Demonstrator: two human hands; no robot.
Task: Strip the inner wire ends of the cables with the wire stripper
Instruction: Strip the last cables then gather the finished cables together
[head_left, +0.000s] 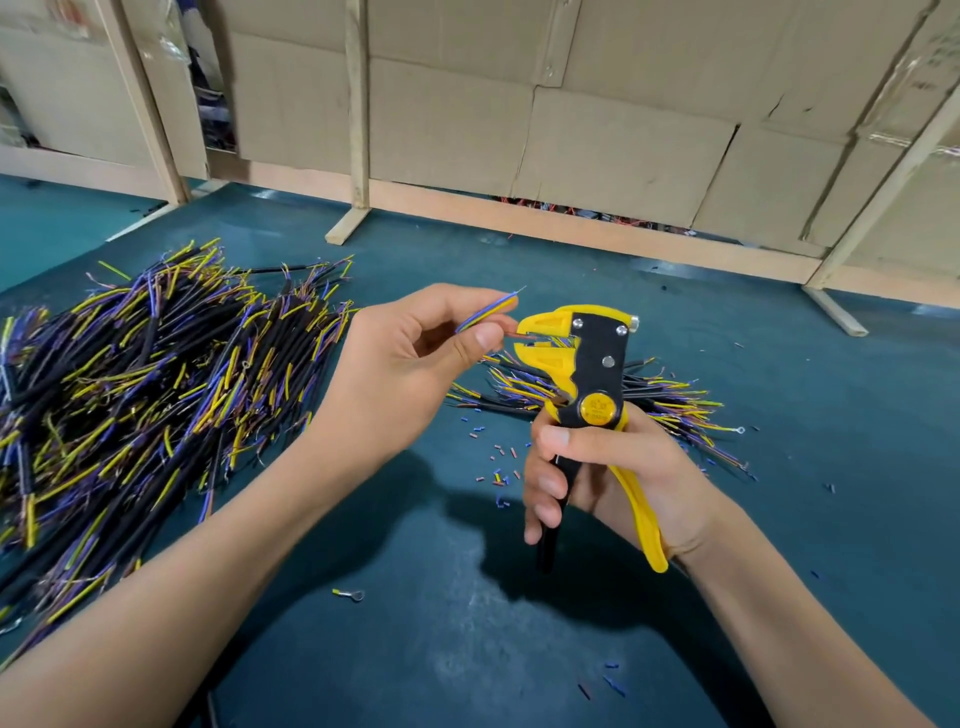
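Observation:
My left hand (410, 364) pinches one cable's inner wires (488, 312): blue and yellow strands stick up past the fingertips, and a brown strand (519, 336) reaches into the jaws of the wire stripper (582, 364). My right hand (608, 478) grips the stripper's yellow and black handles and holds it upright, jaws to the left. A big heap of black cables (145, 384) with yellow, blue and brown ends lies at the left. Behind the stripper lies a smaller pile of cables (660, 400).
Small cut bits of insulation (501, 462) are scattered on the teal table mat (779, 519) below the stripper. A loose ring terminal (349, 594) lies near my left forearm. Cardboard panels on wooden frames (571, 130) wall off the back of the table.

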